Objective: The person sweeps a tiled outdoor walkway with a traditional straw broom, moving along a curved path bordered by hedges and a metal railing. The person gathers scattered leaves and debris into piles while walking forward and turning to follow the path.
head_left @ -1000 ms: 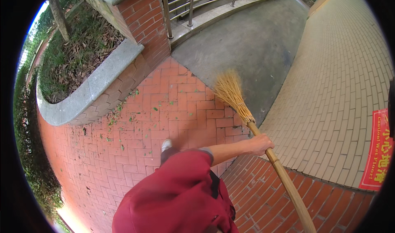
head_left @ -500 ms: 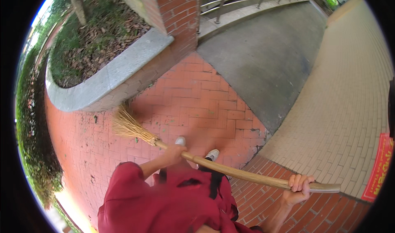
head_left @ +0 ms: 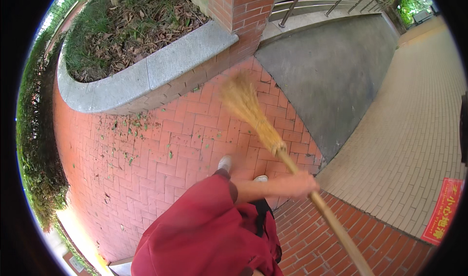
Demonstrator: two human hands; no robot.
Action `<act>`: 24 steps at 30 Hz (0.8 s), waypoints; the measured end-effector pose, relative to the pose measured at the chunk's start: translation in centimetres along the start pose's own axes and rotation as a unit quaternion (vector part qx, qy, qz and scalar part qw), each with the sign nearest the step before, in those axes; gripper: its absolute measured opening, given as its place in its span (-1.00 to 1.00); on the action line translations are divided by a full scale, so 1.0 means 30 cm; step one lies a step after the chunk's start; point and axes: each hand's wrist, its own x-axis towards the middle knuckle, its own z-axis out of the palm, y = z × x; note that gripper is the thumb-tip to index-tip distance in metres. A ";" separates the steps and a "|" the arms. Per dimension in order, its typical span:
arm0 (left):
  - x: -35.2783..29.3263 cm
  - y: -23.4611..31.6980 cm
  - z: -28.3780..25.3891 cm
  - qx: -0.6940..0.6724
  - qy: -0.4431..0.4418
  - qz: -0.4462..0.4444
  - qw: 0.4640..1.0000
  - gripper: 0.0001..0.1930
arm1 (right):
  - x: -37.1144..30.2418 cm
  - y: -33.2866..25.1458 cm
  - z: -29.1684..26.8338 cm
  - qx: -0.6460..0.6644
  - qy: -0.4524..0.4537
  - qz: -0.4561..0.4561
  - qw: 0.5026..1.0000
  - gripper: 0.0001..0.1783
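Observation:
A straw broom (head_left: 265,129) slants across the view, its blurred bristles up and away from me, over the red paving. My left hand (head_left: 300,184) is closed round its wooden handle below the bound neck, with the forearm reaching across from the left. Beyond that hand the handle runs down past the lower right edge. My right hand is out of view. Scattered green leaf bits (head_left: 129,129) lie on the red brick paving (head_left: 190,129) to the left of the bristles.
A low planter wall (head_left: 146,78) with a grey stone top curves along the far left, beside a brick pillar (head_left: 251,17). At the right are a grey concrete ramp (head_left: 331,76), metal railings (head_left: 292,5), a tan brick strip (head_left: 404,129) and a red floor sign (head_left: 442,211). A hedge (head_left: 36,154) borders the left.
The broom has swung right, from beside the planter's foot toward the ramp edge. My left hand has moved right with it. My right hand has left the view.

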 end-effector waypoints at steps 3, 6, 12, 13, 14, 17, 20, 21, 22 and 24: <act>-0.120 -0.271 0.018 0.028 0.041 -0.063 0.997 -0.77 | -0.186 -0.114 0.213 0.502 0.039 0.231 0.832 -0.54; -0.531 -0.322 0.082 0.002 0.064 -0.172 0.983 -0.73 | -0.360 -0.178 0.365 0.614 -0.051 0.304 0.727 -0.74; -0.897 0.022 0.227 0.005 0.026 -0.299 0.954 -0.92 | -0.562 0.007 0.189 0.633 -0.086 0.408 0.653 -0.85; -0.893 0.096 0.239 0.018 -0.023 -0.287 0.957 -0.91 | -0.567 0.074 0.110 0.607 -0.052 0.452 0.651 -0.85; -0.890 0.179 0.249 0.032 -0.079 -0.275 0.958 -0.90 | -0.565 0.138 0.010 0.620 -0.059 0.434 0.651 -0.85; -0.813 0.403 0.304 -0.003 -0.066 -0.189 0.980 -0.81 | -0.527 0.285 -0.360 0.631 -0.030 0.375 0.678 -0.87; -0.667 0.573 0.411 -0.002 0.001 -0.059 0.998 -0.78 | -0.486 0.311 -0.750 0.467 0.031 0.293 0.834 -0.61; -0.602 0.623 0.464 -0.004 -0.002 -0.036 0.999 -0.77 | -0.482 0.300 -0.866 0.360 0.013 0.224 0.906 -0.60; -0.534 0.663 0.518 -0.007 0.001 -0.006 1.000 -0.76 | -0.488 0.276 -0.964 0.245 -0.006 0.151 0.958 -0.60; -0.393 0.731 0.637 -0.025 0.023 0.058 0.998 -0.77 | -0.515 0.248 -1.093 0.008 -0.044 -0.003 0.999 -0.58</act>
